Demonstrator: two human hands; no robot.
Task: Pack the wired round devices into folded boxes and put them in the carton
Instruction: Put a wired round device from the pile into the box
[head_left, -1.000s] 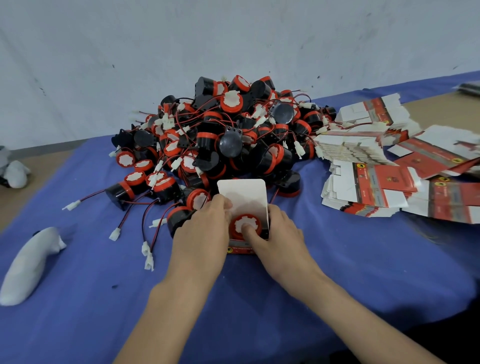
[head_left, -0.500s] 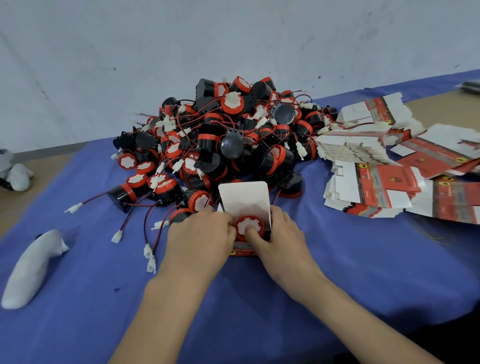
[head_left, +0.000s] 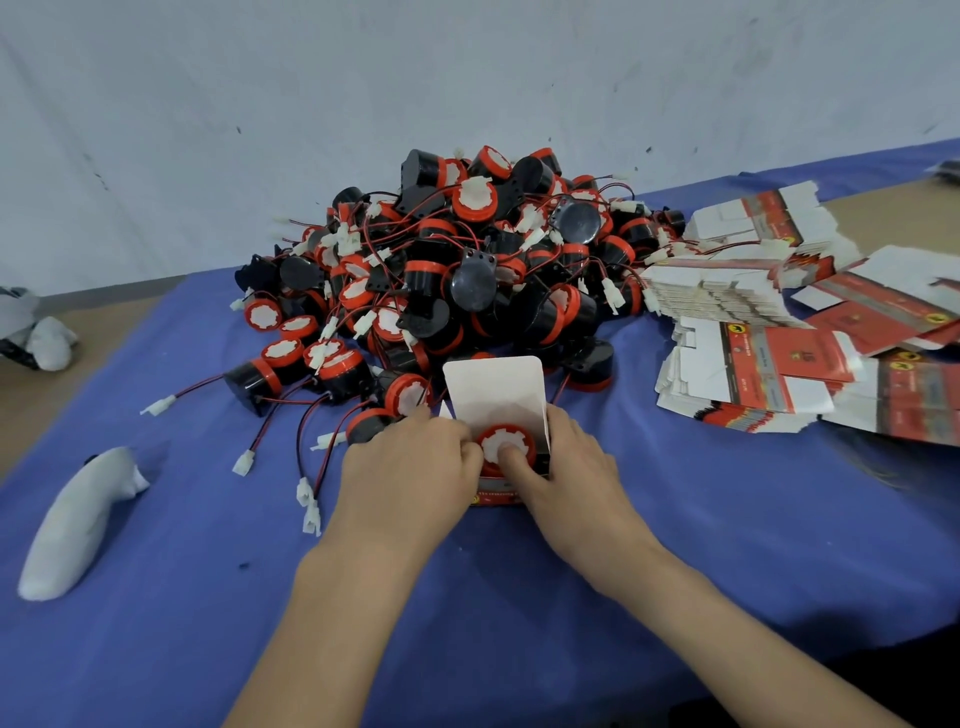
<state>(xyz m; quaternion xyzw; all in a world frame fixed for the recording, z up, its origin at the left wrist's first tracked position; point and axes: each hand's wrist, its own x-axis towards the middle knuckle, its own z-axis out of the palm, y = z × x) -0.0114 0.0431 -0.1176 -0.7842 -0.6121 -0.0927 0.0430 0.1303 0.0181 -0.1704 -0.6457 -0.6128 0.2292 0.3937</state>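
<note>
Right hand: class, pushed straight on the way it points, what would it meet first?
Likely the open red-and-white cardboard box that the right hand grips, red-capped round device inside; depth is unclear.

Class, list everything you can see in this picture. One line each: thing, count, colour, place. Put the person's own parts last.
cloth: one, blue; spread under everything.
loose round devices: a heap, uncounted, black with red rims, white faces; centre.
open box: one, white flap, red print; in front of the heap.
boxed round device: one, red rim, white face; inside the open box.
flat boxes: many, white and red; stacked at right.
white object: one, white; on the cloth, left.
pale bundle: one, grey-white; far left edge.
wall: one, whitish; behind.
left grip: one, bare hand; holds the open box's left side.
right grip: one, bare hand; thumb presses the boxed round device.
</note>
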